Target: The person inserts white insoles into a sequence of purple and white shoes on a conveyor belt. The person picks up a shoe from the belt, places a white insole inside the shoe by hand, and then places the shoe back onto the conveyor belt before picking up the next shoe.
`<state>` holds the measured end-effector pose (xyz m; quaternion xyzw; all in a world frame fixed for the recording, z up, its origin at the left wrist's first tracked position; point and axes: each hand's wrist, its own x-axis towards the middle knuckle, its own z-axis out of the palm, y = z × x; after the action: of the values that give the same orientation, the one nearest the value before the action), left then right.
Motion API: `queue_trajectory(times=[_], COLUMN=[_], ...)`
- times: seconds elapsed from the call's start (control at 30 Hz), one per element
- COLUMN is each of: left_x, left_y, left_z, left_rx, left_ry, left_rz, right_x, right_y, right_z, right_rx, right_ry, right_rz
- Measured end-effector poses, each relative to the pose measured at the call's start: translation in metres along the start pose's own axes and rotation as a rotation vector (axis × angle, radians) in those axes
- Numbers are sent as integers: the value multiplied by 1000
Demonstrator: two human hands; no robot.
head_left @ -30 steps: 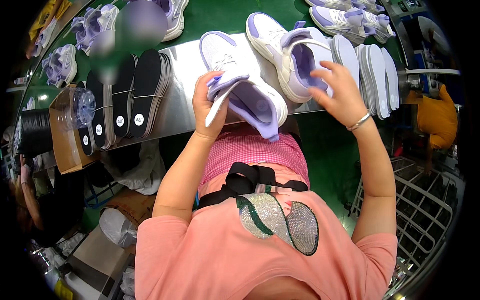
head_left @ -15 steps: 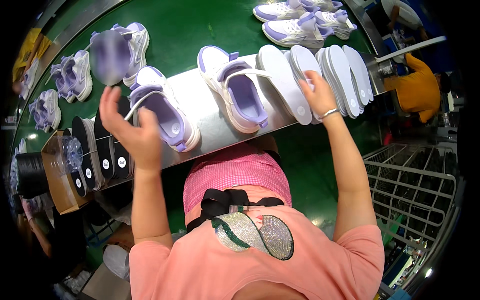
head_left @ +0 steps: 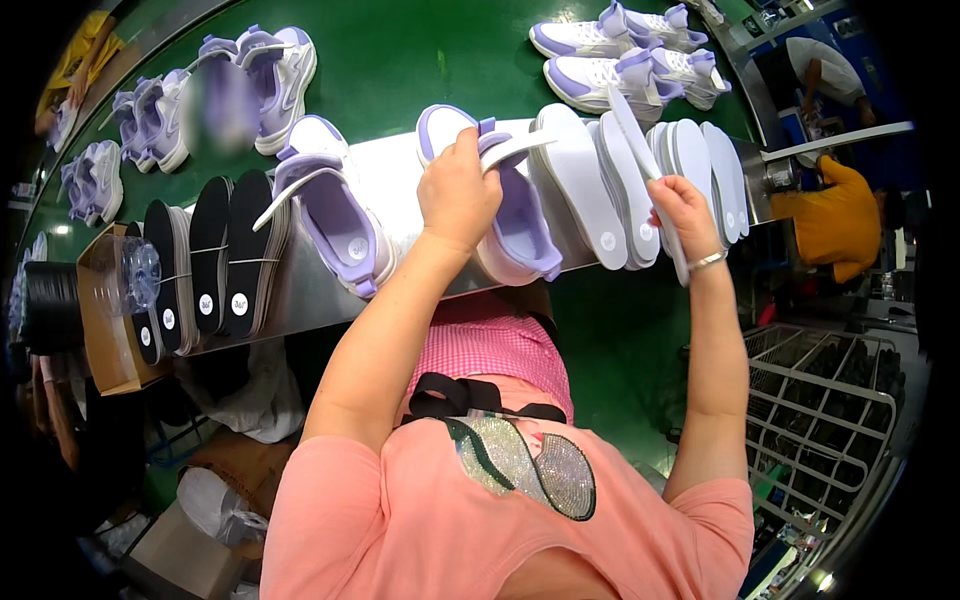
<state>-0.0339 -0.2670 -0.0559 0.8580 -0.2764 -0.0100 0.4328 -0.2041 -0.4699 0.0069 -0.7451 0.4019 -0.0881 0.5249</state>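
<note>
My right hand [head_left: 686, 215] pinches a white insole [head_left: 631, 130], which is lifted and turned nearly edge-on over the insole stacks. My left hand [head_left: 460, 193] grips the upper of a white and lilac sneaker [head_left: 528, 235] near its tongue; my fingers hide part of that spot. A white strap stands out from this shoe toward the insoles. To its left lies a second sneaker [head_left: 340, 215], its opening facing me and a round sticker showing at its heel inside. Beside my right hand rest several more white insoles [head_left: 580, 185] in overlapping stacks.
A metal bench edge [head_left: 310, 312] runs before me, with a green surface [head_left: 420, 55] beyond. Black insole bundles [head_left: 210, 250] and a cardboard box [head_left: 100, 330] are at left. Finished-looking sneakers [head_left: 600, 85] stand far right, others [head_left: 285, 80] far left. A wire rack [head_left: 820, 420] is at right.
My left hand has moved right from beside the left sneaker onto the right one. My right hand has taken up a white insole from the stacks and raised it.
</note>
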Motion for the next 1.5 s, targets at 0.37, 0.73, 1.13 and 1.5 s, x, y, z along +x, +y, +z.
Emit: queue_trajectory(times=[0.37,0.73,1.13,1.5], left_x=[-19,-27,-26,-22], left_y=[16,3,2,-4], left_z=[-11,3,4,12], left_rx=[-76,-100,-184,-230], left_ry=[-147,-55,-48,-31], left_rz=[-81,-40,-35,-4], right_x=[-34,-54,-11,15], right_y=[-41,-51,-16,-36], right_z=[84,72,135,150], right_rx=[-736,-1370,-1305,-1515], right_ry=[-541,-507,-553,-1085], right_rz=[-181,-357,-564,-126])
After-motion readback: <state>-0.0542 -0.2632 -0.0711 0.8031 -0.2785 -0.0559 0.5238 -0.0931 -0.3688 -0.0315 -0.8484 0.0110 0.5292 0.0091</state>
